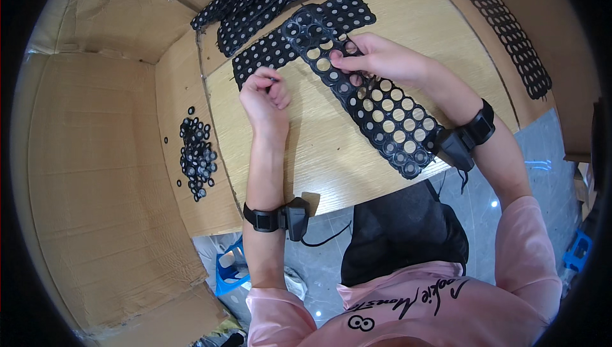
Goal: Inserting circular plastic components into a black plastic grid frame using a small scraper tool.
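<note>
Head view had both bare hands over the pale wooden table [319,168]. So the right hand [382,60] had the long black perforated strip [364,106] pinched by its right edge, toward the far end, thumb on top and fingers tucked underneath; you could see skin through a few holes. That strip ran diagonally, far-left to near-right. Its far end overlapped a second black strip [255,57] with pale dots that lay on the table, and its near end sat close to the table's near edge. Lots of the holes showed plain wood through them, others looked greyish.

Left hand [266,95] was up just left of the held strip, not touching it, grip closed with fingers curled around a small dark bit [272,80]. Too tiny to tell what it was, tbh.

Off to the left there was a loose pile of little black rings [197,156], with a few strays around it. More dotted strips were stacked [268,3] along the far side, and another holey black one [500,35] lay on the cardboard at the far right. Both forearms wore black strapped-on gadgets, and a big cardboard panel [102,156] took up the left.
</note>
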{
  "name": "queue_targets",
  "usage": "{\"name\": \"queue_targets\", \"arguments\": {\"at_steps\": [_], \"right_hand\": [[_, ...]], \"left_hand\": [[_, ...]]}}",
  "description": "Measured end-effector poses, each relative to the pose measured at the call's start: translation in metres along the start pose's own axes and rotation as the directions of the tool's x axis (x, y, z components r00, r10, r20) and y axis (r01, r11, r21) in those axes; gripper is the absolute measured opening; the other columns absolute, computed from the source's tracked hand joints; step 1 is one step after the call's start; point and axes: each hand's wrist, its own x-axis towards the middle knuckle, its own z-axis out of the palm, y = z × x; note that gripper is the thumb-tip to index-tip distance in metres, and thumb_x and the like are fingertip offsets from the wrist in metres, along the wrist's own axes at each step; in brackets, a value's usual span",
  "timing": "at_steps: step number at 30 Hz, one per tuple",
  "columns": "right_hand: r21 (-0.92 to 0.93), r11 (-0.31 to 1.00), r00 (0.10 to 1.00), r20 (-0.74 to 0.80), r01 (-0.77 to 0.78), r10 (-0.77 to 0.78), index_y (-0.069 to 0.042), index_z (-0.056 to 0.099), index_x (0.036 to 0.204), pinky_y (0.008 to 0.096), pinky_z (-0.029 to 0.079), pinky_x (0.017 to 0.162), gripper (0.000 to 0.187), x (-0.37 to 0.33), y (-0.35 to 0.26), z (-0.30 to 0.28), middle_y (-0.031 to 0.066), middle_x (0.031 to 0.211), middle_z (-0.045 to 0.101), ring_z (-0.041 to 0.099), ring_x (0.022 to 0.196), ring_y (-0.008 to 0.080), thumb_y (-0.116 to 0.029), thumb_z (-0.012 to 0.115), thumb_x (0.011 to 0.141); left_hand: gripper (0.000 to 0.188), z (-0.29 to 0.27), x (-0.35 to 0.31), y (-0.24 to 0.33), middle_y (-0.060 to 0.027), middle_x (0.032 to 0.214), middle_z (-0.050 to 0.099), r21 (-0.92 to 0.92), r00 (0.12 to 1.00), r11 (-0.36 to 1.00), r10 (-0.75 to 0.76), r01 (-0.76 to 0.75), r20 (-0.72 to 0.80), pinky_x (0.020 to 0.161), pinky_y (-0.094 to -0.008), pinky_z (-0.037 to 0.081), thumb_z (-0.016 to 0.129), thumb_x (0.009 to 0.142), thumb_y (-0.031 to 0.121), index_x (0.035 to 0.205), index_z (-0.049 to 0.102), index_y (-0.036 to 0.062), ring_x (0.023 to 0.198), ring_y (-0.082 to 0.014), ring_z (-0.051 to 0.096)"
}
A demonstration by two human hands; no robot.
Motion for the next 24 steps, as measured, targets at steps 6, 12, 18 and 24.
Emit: {"name": "queue_targets", "arguments": {"at_steps": [6,12,18,24], "right_hand": [[0.094,0.994,0.996,0.063,0.058,-0.064,-0.002,0.060,0.103,0.0215,0.048,0.066,0.031,-0.004,-0.004,-0.002,0.0000,0.085,0.063,0.059,0.073,0.0087,-0.015,0.075,0.079],[0.072,0.997,0.982,0.181,0.043,-0.055,0.000,0.058,0.105,0.0220,0.050,0.073,0.044,-0.005,0.000,-0.007,0.0020,0.090,0.063,0.059,0.083,0.0094,-0.002,0.081,0.067],[-0.041,0.998,0.991,0.128,-0.038,0.043,0.001,0.059,0.102,0.0208,0.050,0.075,0.030,-0.001,0.004,-0.007,0.0019,0.089,0.067,0.063,0.079,0.0076,-0.001,0.074,0.077],[-0.192,0.980,0.995,0.093,0.057,-0.039,-0.001,0.063,0.100,0.0193,0.048,0.075,0.023,-0.004,0.000,-0.006,-0.0001,0.090,0.067,0.060,0.079,0.0050,-0.007,0.073,0.080]], "left_hand": [[0.014,0.014,-0.009,-0.002,-0.0001,0.061,0.038,-0.020,0.956,0.994,-0.096,0.105,0.276,0.042,-0.0233,0.019,0.044,0.084,0.017,0.075,0.046,0.0069,0.048,-0.0080,0.027],[0.032,0.029,-0.022,-0.009,0.0005,0.066,0.045,0.384,0.943,0.912,0.012,-0.146,0.331,0.043,-0.0182,0.020,0.044,0.100,0.028,0.076,0.046,0.0085,0.050,-0.0037,0.030],[0.024,0.022,-0.023,-0.013,0.0027,0.070,0.047,0.636,0.888,0.661,0.103,-0.398,0.448,0.059,-0.0192,0.033,0.045,0.101,0.021,0.092,0.056,0.0018,0.065,-0.0034,0.040],[0.017,0.018,-0.024,-0.004,0.0046,0.072,0.049,0.684,0.851,0.506,0.308,-0.524,0.424,0.054,-0.0199,0.030,0.046,0.099,0.016,0.092,0.055,0.0030,0.064,-0.0016,0.038]]}}
